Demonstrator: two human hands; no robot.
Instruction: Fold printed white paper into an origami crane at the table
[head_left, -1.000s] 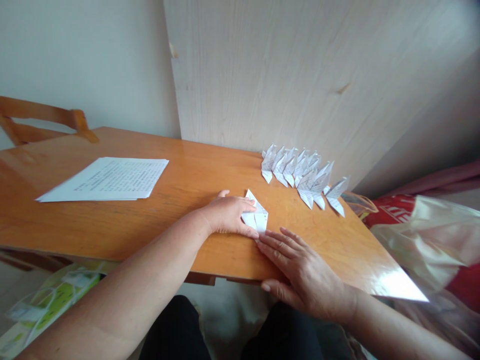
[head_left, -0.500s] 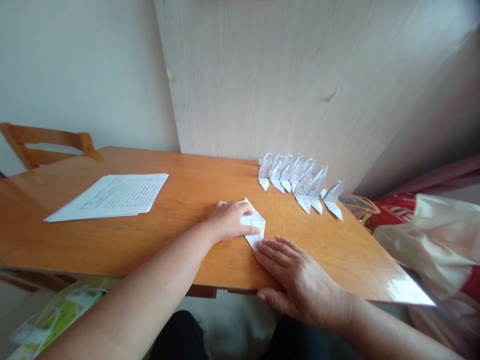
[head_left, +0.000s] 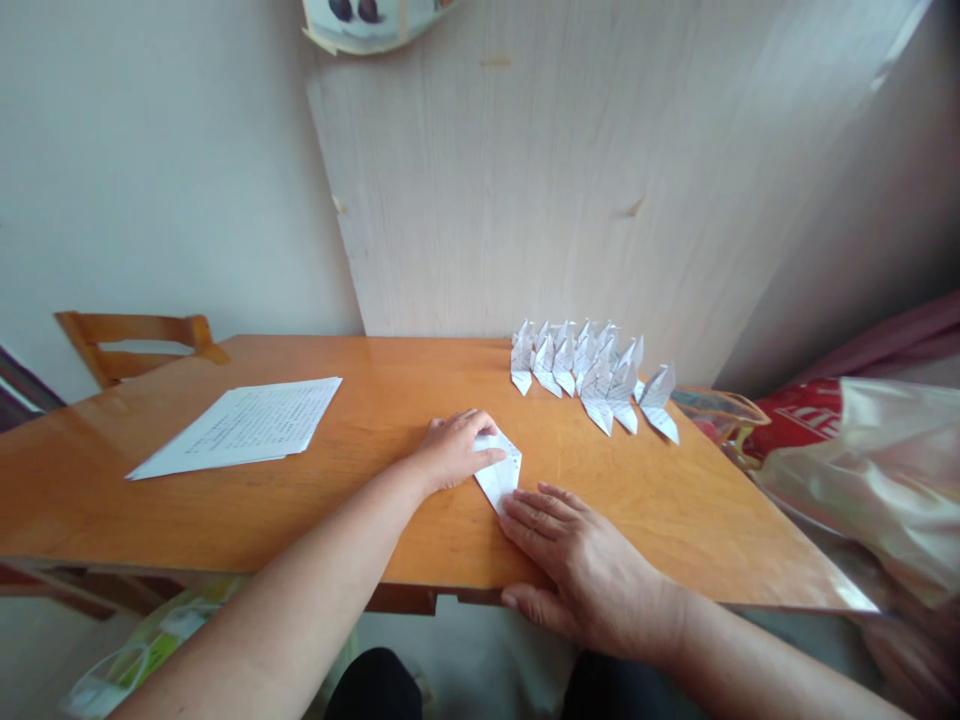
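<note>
A small folded white paper [head_left: 501, 472] lies on the orange wooden table [head_left: 420, 540] in front of me. My left hand [head_left: 459, 450] holds its left side, thumb and fingers over the paper. With fingers stretched out, my right hand [head_left: 566, 550] rests flat on the table, its fingertips touching the paper's lower corner. Several folded paper pieces with pointed tips [head_left: 600, 375] stand in a group at the back right of the table.
A stack of printed sheets [head_left: 244, 425] lies on the left of the table. Behind the far left corner is a wooden chair [head_left: 142, 330]. Bags [head_left: 847, 450] sit beyond the right edge, and a pale board [head_left: 525, 200] rises behind the table.
The camera view has tilted up slightly, showing more of the wall and a picture edge at the top. Both hands remain at the folded paper, with little visible movement.
</note>
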